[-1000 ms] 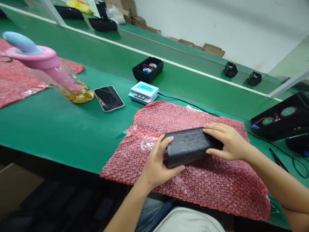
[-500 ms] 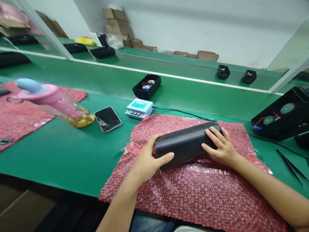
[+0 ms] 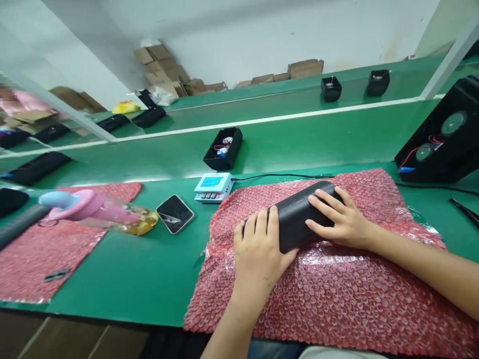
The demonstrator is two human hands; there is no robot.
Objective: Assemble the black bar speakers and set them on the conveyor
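Note:
A long black speaker casing (image 3: 297,219) lies slantwise on red bubble wrap (image 3: 318,294), its closed outer side facing up. My left hand (image 3: 258,244) grips its left end, four fingers over the top and the thumb along the near lower edge. Over the right end, my right hand (image 3: 342,219) has its fingers across the top, slightly apart, with the thumb on the near face. What is under the casing is hidden.
Behind the wrap stands a light blue tester (image 3: 214,187) with a cable. Left are a phone (image 3: 175,214) and a pink-lidded bottle (image 3: 108,212). Open speaker casings stand at the back (image 3: 223,149) and right (image 3: 441,134), where tweezers (image 3: 466,212) lie. A low green partition (image 3: 299,137) runs behind.
My left hand has shifted from the casing's left end face to lie over its top. My right hand keeps its place. The view has tilted and turned slightly left.

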